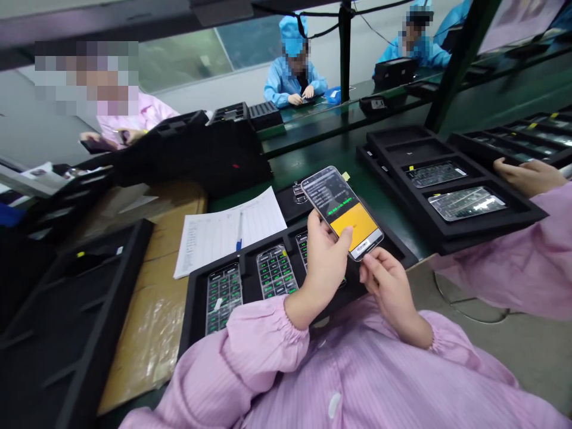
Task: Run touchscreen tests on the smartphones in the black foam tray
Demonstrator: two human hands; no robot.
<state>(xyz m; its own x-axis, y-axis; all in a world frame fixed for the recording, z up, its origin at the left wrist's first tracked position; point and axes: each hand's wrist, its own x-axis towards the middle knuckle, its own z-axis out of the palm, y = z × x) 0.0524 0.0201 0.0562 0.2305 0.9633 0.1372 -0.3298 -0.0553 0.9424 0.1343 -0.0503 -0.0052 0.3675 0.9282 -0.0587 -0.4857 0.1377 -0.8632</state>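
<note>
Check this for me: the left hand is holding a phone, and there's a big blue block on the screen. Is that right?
Not quite: the big block isn't blue. The head view shows that it is yellow-orange. The left hand is indeed holding the phone.

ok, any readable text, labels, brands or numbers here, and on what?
No text readable enough to quote.
Held phone: screen lines and white label, too blurred.
Phones in the black tray: green-marked grids, too small.
Paper sheet: printed table, too small.
White stickers: unreadable.
</note>
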